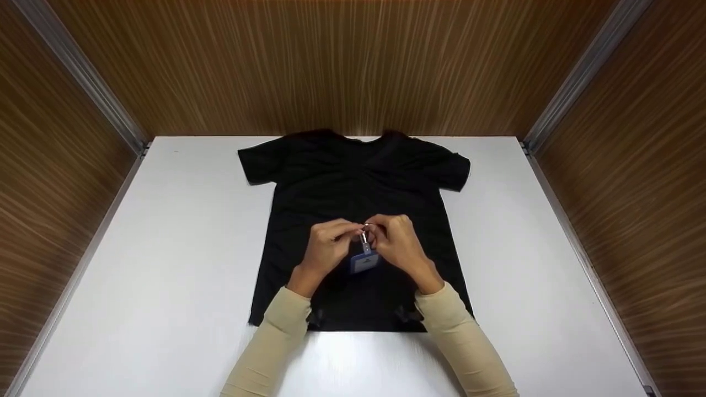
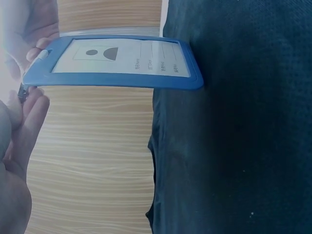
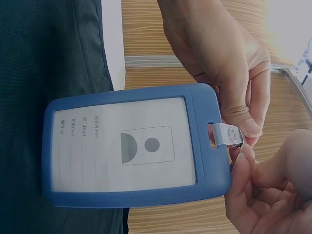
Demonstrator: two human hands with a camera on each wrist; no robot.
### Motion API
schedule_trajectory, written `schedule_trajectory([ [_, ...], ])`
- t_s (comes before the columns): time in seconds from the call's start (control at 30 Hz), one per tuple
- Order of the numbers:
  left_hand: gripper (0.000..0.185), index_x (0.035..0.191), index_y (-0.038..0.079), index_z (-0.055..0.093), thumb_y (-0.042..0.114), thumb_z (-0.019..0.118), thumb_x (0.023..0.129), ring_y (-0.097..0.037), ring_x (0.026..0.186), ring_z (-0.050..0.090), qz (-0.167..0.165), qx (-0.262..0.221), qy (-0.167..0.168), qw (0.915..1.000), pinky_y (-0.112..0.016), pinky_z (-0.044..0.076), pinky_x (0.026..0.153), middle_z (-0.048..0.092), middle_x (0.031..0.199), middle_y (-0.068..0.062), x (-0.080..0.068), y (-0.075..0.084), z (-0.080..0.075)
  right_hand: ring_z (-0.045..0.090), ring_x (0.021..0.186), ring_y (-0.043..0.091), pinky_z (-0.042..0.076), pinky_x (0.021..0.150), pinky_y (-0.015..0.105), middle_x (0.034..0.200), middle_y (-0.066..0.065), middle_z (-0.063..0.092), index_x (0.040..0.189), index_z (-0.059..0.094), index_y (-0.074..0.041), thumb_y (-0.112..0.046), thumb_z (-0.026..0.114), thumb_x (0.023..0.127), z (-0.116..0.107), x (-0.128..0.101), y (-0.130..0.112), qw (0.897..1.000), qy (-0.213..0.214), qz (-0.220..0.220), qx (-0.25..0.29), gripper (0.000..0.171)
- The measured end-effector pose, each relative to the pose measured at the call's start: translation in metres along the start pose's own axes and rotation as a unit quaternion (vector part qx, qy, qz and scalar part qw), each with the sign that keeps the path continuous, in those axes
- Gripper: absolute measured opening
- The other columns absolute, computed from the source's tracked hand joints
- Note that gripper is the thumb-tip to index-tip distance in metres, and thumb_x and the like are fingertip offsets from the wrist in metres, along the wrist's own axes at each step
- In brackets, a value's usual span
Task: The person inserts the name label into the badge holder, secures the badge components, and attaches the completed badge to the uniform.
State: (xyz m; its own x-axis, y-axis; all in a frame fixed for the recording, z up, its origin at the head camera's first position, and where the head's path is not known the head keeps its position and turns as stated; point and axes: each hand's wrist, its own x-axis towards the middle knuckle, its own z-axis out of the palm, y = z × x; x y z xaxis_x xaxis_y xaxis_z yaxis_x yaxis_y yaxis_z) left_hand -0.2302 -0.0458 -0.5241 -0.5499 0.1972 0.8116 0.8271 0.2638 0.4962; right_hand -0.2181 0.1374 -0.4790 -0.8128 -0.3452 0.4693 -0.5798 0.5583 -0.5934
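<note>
A blue badge holder (image 3: 206, 161) with a white card (image 3: 102, 146) inside hangs from its strap and metal clip (image 1: 364, 240), above a black T-shirt (image 1: 353, 193). My left hand (image 1: 328, 245) and right hand (image 1: 397, 241) meet at the top of the clip, fingertips pinching it from either side. In the right wrist view, a short pale strap (image 3: 225, 134) with a snap loops through the holder's slot. The metal piece beyond the strap is mostly hidden between the fingertips. In the left wrist view the badge holder juts out over the dark cloth.
The T-shirt lies spread on a white table (image 1: 182, 248), its neck towards the back wall (image 1: 331, 66). Wood-grain panels stand at the back and both sides, with metal rails (image 1: 88, 77) at the corners. Small dark bits (image 1: 407, 314) show near the shirt's hem beside the sleeves.
</note>
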Motion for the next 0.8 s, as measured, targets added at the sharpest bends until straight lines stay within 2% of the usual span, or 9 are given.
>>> schedule_trajectory([
  [0.33,0.01,0.089,0.0,0.082,-0.007,0.076,0.087,-0.02,0.069,0.075,-0.007,-0.028,0.014,0.9995,-0.026,0.061,0.065,0.078,0.081,-0.012,-0.0003,-0.0016,0.0014,0.064,0.056,0.014,0.051,0.054,0.022,0.068,0.013,0.072,0.088,0.076,0.003,0.011,0.062,0.093,-0.0006,0.0005,0.001,1.0,-0.005,-0.002,0.004,0.017],
  [0.8,0.011,0.092,0.0,0.082,-0.007,0.076,0.086,-0.022,0.068,0.075,-0.018,-0.052,0.017,0.9983,-0.027,0.061,0.065,0.078,0.081,-0.014,0.0,-0.0008,0.0004,0.065,0.058,0.013,0.051,0.055,0.02,0.071,0.015,0.073,0.091,0.077,0.002,0.008,0.061,0.095,-0.0032,0.0012,-0.0013,0.999,-0.024,0.025,0.017,0.018],
])
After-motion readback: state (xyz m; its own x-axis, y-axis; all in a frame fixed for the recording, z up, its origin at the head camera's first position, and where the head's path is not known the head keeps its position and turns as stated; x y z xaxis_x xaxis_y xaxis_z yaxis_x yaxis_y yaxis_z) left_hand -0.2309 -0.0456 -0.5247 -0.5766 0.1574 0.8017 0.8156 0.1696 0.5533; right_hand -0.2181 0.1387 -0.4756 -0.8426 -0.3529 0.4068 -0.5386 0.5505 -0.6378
